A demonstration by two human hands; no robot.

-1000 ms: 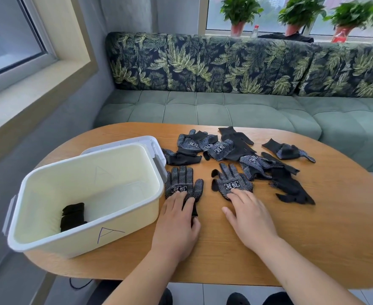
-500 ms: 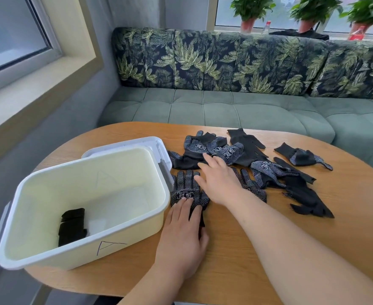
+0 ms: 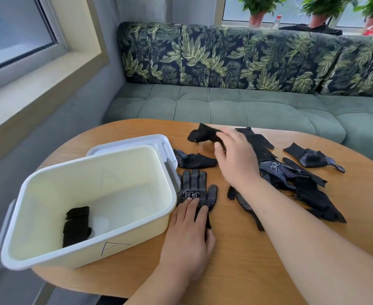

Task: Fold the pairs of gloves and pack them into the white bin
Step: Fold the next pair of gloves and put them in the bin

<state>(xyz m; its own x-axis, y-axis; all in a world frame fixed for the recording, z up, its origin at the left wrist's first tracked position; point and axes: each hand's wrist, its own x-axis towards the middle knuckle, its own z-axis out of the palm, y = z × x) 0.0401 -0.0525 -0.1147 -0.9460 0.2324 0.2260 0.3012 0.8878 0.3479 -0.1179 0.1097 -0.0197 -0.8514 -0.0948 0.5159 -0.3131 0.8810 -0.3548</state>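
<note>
Gloves [image 3: 291,177] lay scattered on the desk [image 3: 236,260] beside the white bin [image 3: 137,234] — one folded pair [image 3: 76,225] inside. The left hand [image 3: 187,241] lay flat, pinning a spread glove [image 3: 194,188] for pairing; the right hand [image 3: 236,164] seemingly pinched a black glove [image 3: 204,134] beyond.

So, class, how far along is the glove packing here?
Done: one folded bundle lies in the bin. In hand: the left hand presses a dotted glove flat beside the bin; the right hand grips a black glove. Left: the loose gloves on the table.
</note>
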